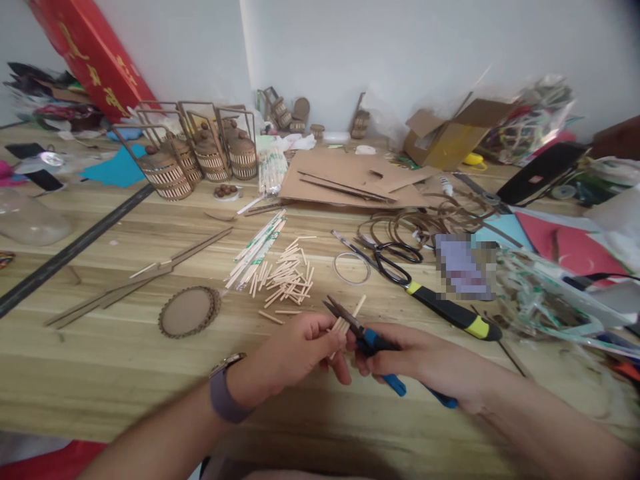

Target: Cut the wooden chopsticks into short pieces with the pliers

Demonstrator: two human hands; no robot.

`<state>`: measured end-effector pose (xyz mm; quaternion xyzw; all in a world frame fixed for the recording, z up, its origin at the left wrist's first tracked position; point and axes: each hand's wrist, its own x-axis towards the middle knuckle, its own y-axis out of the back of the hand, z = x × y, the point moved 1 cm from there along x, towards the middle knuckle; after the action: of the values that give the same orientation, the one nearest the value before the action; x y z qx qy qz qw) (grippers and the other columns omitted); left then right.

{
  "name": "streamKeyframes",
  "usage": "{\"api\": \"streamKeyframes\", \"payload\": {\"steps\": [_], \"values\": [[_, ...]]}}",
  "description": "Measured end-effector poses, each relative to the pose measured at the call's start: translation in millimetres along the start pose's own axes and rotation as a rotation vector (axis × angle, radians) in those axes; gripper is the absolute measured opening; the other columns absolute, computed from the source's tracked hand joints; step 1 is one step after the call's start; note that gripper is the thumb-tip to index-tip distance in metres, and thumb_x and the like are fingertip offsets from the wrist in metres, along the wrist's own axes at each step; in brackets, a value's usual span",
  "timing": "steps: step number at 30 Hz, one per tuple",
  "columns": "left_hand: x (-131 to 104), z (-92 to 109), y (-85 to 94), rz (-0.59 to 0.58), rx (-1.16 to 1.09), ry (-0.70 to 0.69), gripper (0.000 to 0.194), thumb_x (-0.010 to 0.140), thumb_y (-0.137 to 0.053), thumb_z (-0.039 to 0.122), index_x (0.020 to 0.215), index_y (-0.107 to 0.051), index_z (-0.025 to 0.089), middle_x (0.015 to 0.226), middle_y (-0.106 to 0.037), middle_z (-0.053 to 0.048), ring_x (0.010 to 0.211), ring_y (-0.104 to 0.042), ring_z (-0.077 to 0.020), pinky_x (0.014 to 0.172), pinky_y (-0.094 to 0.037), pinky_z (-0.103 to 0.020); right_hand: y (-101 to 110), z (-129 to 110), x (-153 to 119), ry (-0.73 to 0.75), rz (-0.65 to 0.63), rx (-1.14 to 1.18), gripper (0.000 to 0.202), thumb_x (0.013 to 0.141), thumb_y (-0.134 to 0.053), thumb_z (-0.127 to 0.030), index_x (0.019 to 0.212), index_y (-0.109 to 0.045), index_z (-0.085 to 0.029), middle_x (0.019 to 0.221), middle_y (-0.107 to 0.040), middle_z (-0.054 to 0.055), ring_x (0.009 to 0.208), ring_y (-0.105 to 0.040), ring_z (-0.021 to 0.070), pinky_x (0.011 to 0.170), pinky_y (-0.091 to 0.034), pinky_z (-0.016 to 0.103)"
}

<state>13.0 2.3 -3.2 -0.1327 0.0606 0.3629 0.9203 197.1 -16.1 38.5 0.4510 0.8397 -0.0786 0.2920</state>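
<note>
gripping a small bunch of thin wooden sticks [340,327] between thumb and fingers, the left hand [300,350] is found, in the head view, above the near part of the wooden table [150,393]. a watch with a purple-grey strap [225,398] is on that wrist. the right hand [415,357] is closed round blue-handled pliers [371,339], their dark jaws slightly parted at the tips and lying across the bunch; whether they bite on any stick cannot be told. just beyond the hands lies a loose pile of short sticks [293,283], beside longer sticks in printed plastic wrap [260,243]. to the left of these, a round cardboard piece with a ridged edge [187,313] lies flat. to the right, a black-and-yellow cutter [443,307] lies near black-handled scissors [379,251]. further back stand miniature baskets with tall handles [167,177].
</note>
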Motion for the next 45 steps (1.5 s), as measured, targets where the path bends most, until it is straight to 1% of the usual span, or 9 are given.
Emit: {"api": "streamKeyframes", "payload": {"steps": [8,12,19,26,32,36,38,40,45], "values": [[1,-3,0.5,0.058,0.067,0.025,0.043,0.090,-0.047,0.055,0.091,-0.061,0.014,0.060,-0.063,-0.001,0.060,-0.055,-0.0118,0.063,-0.040,-0.023,-6,12,10,0.043,0.081,-0.053,0.011,0.063,-0.050,-0.019,0.074,-0.051,-0.020,0.063,-0.045,-0.006,0.057,-0.043,0.0113,0.051,-0.034,0.024],[1,-1,2.6,0.070,0.079,0.009,0.041,0.088,-0.048,0.056,0.088,-0.057,0.015,0.060,-0.062,0.000,0.060,-0.055,-0.0119,0.062,-0.039,-0.023,-6,9,11,0.064,0.088,-0.036,0.010,0.065,-0.051,-0.020,0.074,-0.052,-0.020,0.064,-0.047,-0.005,0.060,-0.044,0.0117,0.053,-0.035,0.024],[2,4,3.5,0.061,0.053,0.025,0.042,0.090,-0.044,0.055,0.087,-0.055,0.015,0.053,-0.057,0.003,0.052,-0.049,-0.0101,0.056,-0.034,-0.022,-3,-4,5,0.048,-0.003,0.133,0.019,0.063,-0.058,-0.023,0.082,-0.059,-0.019,0.074,-0.059,-0.001,0.072,-0.052,0.0153,0.062,-0.040,0.026],[2,3,1.1,0.057,-0.014,0.055,0.045,0.084,-0.049,0.060,0.085,-0.056,0.016,0.049,-0.053,0.004,0.049,-0.045,-0.0099,0.054,-0.032,-0.023,-3,5,8,0.033,-0.002,0.159,0.016,0.064,-0.057,-0.019,0.080,-0.057,-0.020,0.070,-0.056,-0.003,0.067,-0.052,0.0130,0.059,-0.041,0.024],[1,5,-0.5,0.088,-0.050,0.063,0.049,0.078,-0.054,0.064,0.082,-0.056,0.016,0.050,-0.051,0.005,0.047,-0.046,-0.0102,0.054,-0.033,-0.024,-7,10,12,0.061,0.023,0.107,0.012,0.062,-0.053,-0.017,0.074,-0.054,-0.020,0.063,-0.047,-0.006,0.056,-0.044,0.0102,0.051,-0.038,0.023],[1,7,1.2,0.111,-0.039,0.018,0.043,0.081,-0.054,0.059,0.079,-0.054,0.016,0.051,-0.051,0.005,0.050,-0.046,-0.0099,0.057,-0.035,-0.024,-6,3,10,0.099,0.060,0.043,0.012,0.066,-0.056,-0.019,0.078,-0.057,-0.020,0.069,-0.051,-0.004,0.063,-0.046,0.0118,0.055,-0.038,0.023],[2,8,2.9,0.166,-0.043,-0.033,0.039,0.084,-0.053,0.055,0.080,-0.054,0.016,0.051,-0.051,0.005,0.051,-0.047,-0.0102,0.059,-0.036,-0.024,-2,0,7,0.116,0.081,0.026,0.017,0.070,-0.059,-0.023,0.086,-0.059,-0.020,0.079,-0.056,-0.001,0.072,-0.050,0.0142,0.061,-0.040,0.025],[1,9,5.8,0.291,-0.080,-0.107,0.035,0.087,-0.051,0.051,0.086,-0.054,0.017,0.052,-0.051,0.005,0.053,-0.047,-0.0109,0.059,-0.036,-0.024,3,0,4,0.129,0.130,-0.028,0.018,0.073,-0.059,-0.029,0.089,-0.060,-0.020,0.086,-0.060,0.002,0.078,-0.053,0.0174,0.066,-0.043,0.027],[-5,15,16.8,0.878,-0.091,-0.395,0.025,0.095,-0.040,0.044,0.088,-0.047,0.021,0.068,-0.057,0.003,0.069,-0.053,-0.0132,0.071,-0.042,-0.026,13,10,8,0.266,0.416,-0.270,0.022,0.081,-0.055,-0.041,0.090,-0.059,-0.022,0.091,-0.066,0.007,0.088,-0.059,0.0254,0.080,-0.047,0.038]]}}
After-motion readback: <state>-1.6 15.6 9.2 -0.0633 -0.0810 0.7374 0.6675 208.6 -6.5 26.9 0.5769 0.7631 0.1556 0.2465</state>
